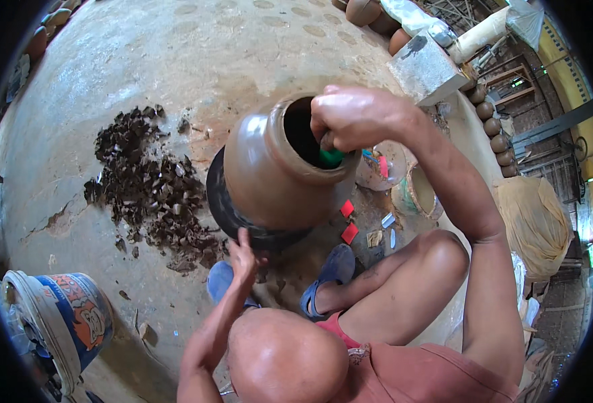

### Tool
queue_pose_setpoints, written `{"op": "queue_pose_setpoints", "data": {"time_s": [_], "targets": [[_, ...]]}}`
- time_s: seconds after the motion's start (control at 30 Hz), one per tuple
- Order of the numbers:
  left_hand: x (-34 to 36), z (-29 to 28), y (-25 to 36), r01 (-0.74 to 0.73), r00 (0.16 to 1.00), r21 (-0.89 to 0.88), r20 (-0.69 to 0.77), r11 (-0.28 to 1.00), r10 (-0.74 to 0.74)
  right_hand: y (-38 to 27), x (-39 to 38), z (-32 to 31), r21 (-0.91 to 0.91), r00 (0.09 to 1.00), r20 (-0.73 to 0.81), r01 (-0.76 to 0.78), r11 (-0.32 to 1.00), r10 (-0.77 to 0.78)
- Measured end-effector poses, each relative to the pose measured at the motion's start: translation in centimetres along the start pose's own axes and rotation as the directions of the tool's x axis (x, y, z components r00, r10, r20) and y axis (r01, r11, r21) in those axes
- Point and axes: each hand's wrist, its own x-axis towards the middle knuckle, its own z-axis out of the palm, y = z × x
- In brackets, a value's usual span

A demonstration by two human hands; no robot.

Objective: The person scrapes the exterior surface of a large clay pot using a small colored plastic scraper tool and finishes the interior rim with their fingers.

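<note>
A large brown clay pot (259,178) with a wide round mouth stands, slightly tilted in view, on a black round base (222,205). My right hand (353,121) is at the pot's mouth, its fingers curled closed round a green tool (331,158) that shows just inside the rim. The tool's far end and the fingertips are partly hidden. Low at the near side, my left hand (244,260) touches the edge of the black base, one finger stretched up against it and the others partly hidden. It holds nothing that I can see.
Dark clay scraps (152,195) lie heaped left of the pot. A white bucket (75,322) stands at lower left. Right of the pot are a clear tub (382,166), a round container (418,191) and red pieces (350,234). A concrete block (427,67) stands farther back.
</note>
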Motion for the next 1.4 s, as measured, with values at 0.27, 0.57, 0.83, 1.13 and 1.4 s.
{"op": "queue_pose_setpoints", "data": {"time_s": [0.27, 0.57, 0.83, 1.13, 1.4], "targets": [[5.9, -5.4, 5.7, -0.196, 0.976, 0.005, 0.100, 0.981, 0.194, -0.1, 0.0, -0.3, 0.098, 0.998, -0.040, 0.047, 0.994, -0.044], [0.6, -2.0, 0.5, 0.031, 0.987, 0.202, 0.148, 0.979, -0.061, 0.0, 0.2, 0.4, 0.121, 0.996, -0.074, 0.051, 0.991, -0.042], [1.6, -3.1, -1.0, 0.189, 0.928, 0.177, 0.290, 0.966, -0.235, -0.4, -0.2, -0.1, 0.140, 0.995, -0.088, 0.062, 0.988, -0.050], [8.8, -5.6, 3.1, -0.296, 0.933, 0.149, -0.168, 0.944, 0.319, -1.0, 0.6, -0.6, 0.184, 0.986, -0.122, 0.134, 0.974, -0.113], [0.9, -2.8, 4.1, 0.012, 0.981, -0.026, 0.194, 1.000, -0.007, 0.1, -0.2, 0.8, 0.235, 0.976, -0.177, 0.166, 0.958, -0.125]]}}
